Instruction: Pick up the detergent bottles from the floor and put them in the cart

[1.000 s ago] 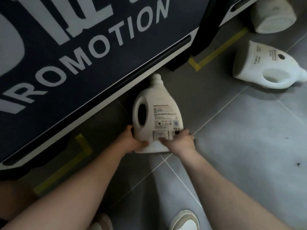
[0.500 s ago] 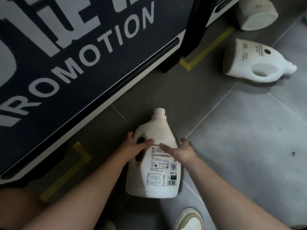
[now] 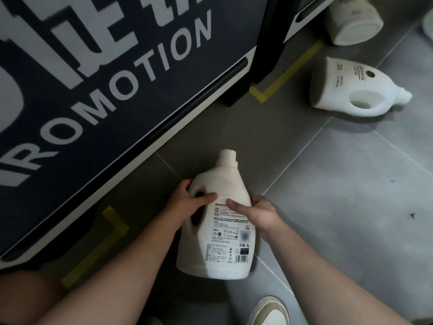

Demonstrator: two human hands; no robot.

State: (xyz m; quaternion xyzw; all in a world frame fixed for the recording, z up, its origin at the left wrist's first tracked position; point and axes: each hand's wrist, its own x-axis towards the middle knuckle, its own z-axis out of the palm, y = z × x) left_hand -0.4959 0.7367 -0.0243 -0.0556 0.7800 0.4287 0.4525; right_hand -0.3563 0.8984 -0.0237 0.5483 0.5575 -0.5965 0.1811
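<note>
A white detergent bottle (image 3: pixel 220 228) with a printed back label is between both my hands, cap pointing away from me, over the grey floor. My left hand (image 3: pixel 187 205) grips it at the handle side, thumb across the front. My right hand (image 3: pixel 255 214) grips the bottle's right edge, thumb on the label. A second white bottle (image 3: pixel 351 87) lies on its side on the floor at the upper right. A third bottle (image 3: pixel 351 19) lies beyond it near the top edge.
A dark promotional stand (image 3: pixel 93 78) with white lettering fills the left and top. Yellow tape corners (image 3: pixel 276 83) mark the grey tiled floor (image 3: pixel 339 195). My shoe (image 3: pixel 269 310) shows at the bottom. No cart is in view.
The bottle has come away from under the stand's edge toward me. My hands shifted from its base up to its shoulder and handle.
</note>
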